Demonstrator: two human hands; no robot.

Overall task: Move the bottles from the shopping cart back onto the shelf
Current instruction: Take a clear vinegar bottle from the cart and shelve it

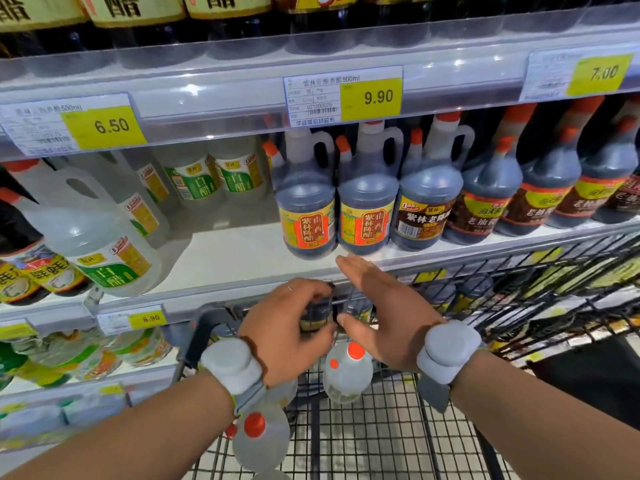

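Note:
My left hand (285,323) is curled over the top of a dark bottle (317,318) at the front end of the shopping cart (381,441). My right hand (381,306) is open on the other side of that bottle, its fingers stretched toward the shelf edge and its thumb close to the bottle. Two clear bottles with red caps lie in the cart: one below my hands (348,375), one under my left wrist (259,445). The white shelf (225,261) above the cart has a bare gap next to two dark vinegar bottles with handles (306,209).
Clear white-vinegar bottles (100,244) stand on the left of the shelf. Dark sauce bottles (485,202) fill its right side. Price strips (377,97) hang from the shelf above. The cart's wire side (554,289) rises at the right. Lower shelves hold more bottles (52,355).

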